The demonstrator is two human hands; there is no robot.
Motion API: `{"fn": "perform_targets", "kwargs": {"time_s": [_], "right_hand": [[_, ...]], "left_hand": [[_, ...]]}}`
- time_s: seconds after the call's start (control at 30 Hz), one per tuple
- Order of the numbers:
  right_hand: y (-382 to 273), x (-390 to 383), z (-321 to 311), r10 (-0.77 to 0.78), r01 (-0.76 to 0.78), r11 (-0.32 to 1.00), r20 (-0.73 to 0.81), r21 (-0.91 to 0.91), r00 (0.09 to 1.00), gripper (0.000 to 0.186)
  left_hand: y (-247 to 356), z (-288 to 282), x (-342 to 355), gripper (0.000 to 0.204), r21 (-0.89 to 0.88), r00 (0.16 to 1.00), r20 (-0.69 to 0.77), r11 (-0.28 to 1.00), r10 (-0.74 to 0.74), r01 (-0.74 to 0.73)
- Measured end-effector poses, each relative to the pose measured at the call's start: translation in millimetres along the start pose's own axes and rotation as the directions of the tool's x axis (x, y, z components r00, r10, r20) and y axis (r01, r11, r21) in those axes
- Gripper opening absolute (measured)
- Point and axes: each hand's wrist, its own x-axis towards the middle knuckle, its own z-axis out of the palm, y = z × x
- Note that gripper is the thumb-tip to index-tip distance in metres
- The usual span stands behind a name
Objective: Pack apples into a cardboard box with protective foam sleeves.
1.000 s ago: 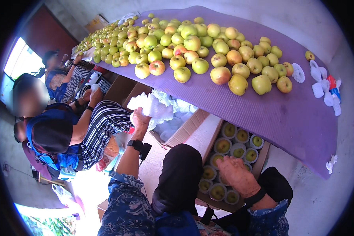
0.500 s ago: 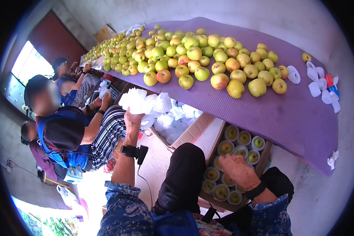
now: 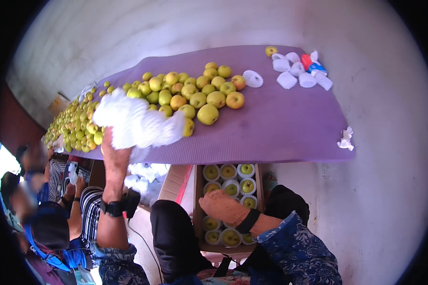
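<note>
— What's in the left hand (image 3: 115, 154) from where you sit?

— I see it clenched on a bunch of white foam nets (image 3: 135, 122), raised over the near edge of the purple mat (image 3: 280, 128). The bunch lies long axis across the view, its loose end pointing right toward the pile of apples (image 3: 195, 92).

— And the right hand (image 3: 222, 207)?

— I see it resting palm down on the cardboard box (image 3: 198, 209) of netted apples (image 3: 229, 189) below the table, fingers curled; I cannot tell whether it grips one.

— Anything around it?

— More white nets (image 3: 299, 71) sit at the mat's far right corner. Another person in a striped sleeve (image 3: 88, 209) sits at my left.
</note>
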Motion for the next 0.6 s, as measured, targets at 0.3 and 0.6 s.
{"fn": "perform_targets", "kwargs": {"time_s": [0.3, 0.6], "right_hand": [[2, -8, 4, 0.043, -0.057, 0.996, -0.194, -0.067, 0.980, 0.011], [3, -9, 12, 0.064, -0.074, 0.996, -0.214, -0.043, 0.975, 0.013]], "left_hand": [[102, 200, 61, 0.034, -0.133, 0.868, 0.172, 0.884, 0.466, -0.449], [83, 328, 74, 0.049, 0.093, 0.858, 0.422, 0.927, 0.294, -0.364]]}}
